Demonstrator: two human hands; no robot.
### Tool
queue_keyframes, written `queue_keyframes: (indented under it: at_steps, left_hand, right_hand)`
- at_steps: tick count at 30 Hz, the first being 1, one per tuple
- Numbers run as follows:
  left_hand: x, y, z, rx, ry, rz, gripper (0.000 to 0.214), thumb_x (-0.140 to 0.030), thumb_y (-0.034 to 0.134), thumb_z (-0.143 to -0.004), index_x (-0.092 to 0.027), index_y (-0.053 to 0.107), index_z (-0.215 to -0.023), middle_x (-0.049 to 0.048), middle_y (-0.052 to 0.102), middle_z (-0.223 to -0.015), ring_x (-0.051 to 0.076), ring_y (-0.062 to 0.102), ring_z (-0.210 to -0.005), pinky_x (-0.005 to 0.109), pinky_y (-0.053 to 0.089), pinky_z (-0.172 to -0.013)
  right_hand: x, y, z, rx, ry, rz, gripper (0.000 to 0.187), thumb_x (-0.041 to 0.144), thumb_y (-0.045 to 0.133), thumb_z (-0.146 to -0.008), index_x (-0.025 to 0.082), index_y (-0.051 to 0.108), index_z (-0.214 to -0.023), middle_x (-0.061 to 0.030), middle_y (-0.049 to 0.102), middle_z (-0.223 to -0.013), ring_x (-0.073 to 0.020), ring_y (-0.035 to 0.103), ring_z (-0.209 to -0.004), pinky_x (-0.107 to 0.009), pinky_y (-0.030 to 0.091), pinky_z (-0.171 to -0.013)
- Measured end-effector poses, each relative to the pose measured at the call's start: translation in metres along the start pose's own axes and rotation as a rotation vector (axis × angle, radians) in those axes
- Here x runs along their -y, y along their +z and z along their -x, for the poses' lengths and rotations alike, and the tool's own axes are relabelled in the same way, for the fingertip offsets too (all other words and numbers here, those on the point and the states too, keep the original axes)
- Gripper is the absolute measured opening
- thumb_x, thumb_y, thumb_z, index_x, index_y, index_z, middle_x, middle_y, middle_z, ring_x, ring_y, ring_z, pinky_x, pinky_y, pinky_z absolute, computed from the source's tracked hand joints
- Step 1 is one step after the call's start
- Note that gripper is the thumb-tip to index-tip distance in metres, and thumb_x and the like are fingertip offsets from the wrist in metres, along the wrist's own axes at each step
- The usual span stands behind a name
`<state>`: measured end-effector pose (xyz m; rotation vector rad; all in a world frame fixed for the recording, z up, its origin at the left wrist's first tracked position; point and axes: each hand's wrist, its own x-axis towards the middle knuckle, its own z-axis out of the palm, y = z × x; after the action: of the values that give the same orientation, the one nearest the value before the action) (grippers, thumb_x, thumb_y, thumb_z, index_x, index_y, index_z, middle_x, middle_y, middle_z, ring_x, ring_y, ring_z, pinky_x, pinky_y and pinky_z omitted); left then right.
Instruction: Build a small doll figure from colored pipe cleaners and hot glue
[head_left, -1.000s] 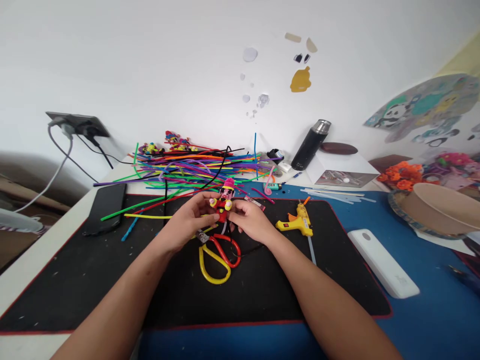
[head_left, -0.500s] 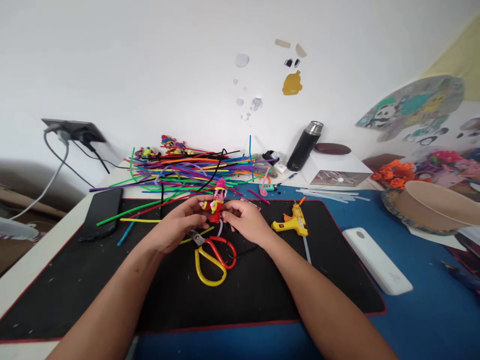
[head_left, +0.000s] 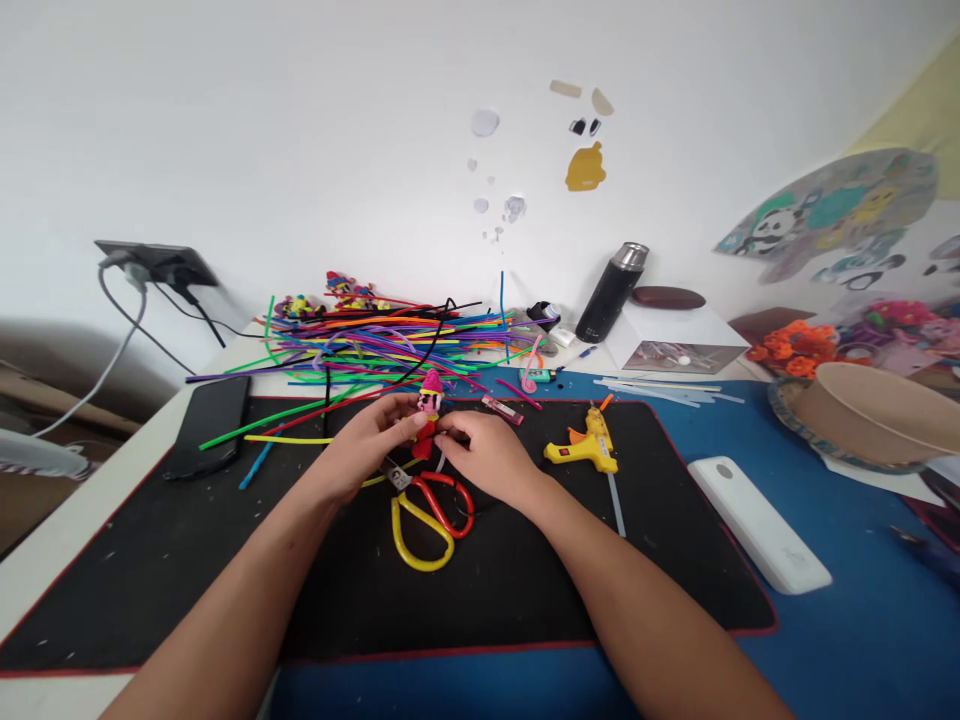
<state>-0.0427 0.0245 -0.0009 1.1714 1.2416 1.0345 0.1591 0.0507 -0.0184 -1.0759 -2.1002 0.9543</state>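
Note:
A small pipe-cleaner doll with a pink hat and a red body stands roughly upright between my hands. My left hand is closed on its left side, the thumb across its front. At its lower right, the curled fingers of my right hand pinch its edge; the fingertips are partly hidden. Just below lie scissors with one yellow and one red handle, their blades running under my left hand. A yellow pipe cleaner and a short blue one lie to the left.
Colourful pipe cleaners are heaped at the back, with small finished dolls behind. A yellow glue gun lies right on the black mat. Around are a phone, a white power bank, a flask and a bowl.
The doll has turned and tilted slightly within my left hand and sits a little lower. My right hand has shifted a little, its fingers more curled, uncovering a small pink packet behind it.

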Motion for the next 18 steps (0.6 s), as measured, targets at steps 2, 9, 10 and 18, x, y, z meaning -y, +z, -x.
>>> queue_keyframes:
  at_steps: [2, 9, 10, 18]
  left_hand:
    - [-0.001, 0.001, -0.001, -0.011, 0.014, 0.023, 0.049, -0.047, 0.093, -0.074, -0.020, 0.076, -0.111, 0.0087, 0.077, -0.101, 0.026, 0.070, -0.094, 0.033, 0.054, -0.080]
    - [-0.001, 0.003, -0.002, -0.045, 0.023, 0.088, 0.037, -0.033, 0.096, -0.069, -0.020, 0.078, -0.098, 0.0043, 0.076, -0.090, 0.021, 0.068, -0.082, 0.030, 0.053, -0.073]
    - [-0.001, 0.002, -0.003, -0.063, 0.025, 0.112, 0.037, -0.034, 0.096, -0.068, -0.020, 0.078, -0.097, 0.0041, 0.076, -0.089, 0.021, 0.068, -0.081, 0.029, 0.053, -0.072]
    - [-0.006, -0.021, -0.016, -0.459, 0.139, 0.534, 0.044, -0.037, 0.098, -0.056, -0.019, 0.075, -0.089, 0.0006, 0.070, -0.084, 0.018, 0.065, -0.078, 0.030, 0.060, -0.067]
  right_hand:
    - [0.003, 0.000, 0.001, 0.024, -0.023, 0.054, 0.012, 0.020, 0.067, -0.098, 0.023, 0.078, -0.100, -0.0059, 0.080, -0.103, -0.0226, 0.071, -0.091, -0.033, 0.047, -0.078]
    - [0.008, -0.002, 0.002, 0.057, -0.041, 0.058, 0.010, 0.022, 0.069, -0.099, 0.023, 0.078, -0.102, -0.0063, 0.080, -0.105, -0.0223, 0.072, -0.094, -0.033, 0.048, -0.082]
    - [0.006, -0.003, 0.001, 0.039, -0.037, 0.031, 0.011, 0.023, 0.069, -0.099, 0.023, 0.079, -0.104, -0.0061, 0.081, -0.107, -0.0218, 0.072, -0.094, -0.033, 0.049, -0.083]
    - [0.001, -0.003, 0.000, -0.182, 0.051, -0.186, 0.018, 0.033, 0.066, -0.100, 0.020, 0.078, -0.098, -0.0027, 0.077, -0.083, -0.0170, 0.068, -0.072, -0.028, 0.049, -0.069]
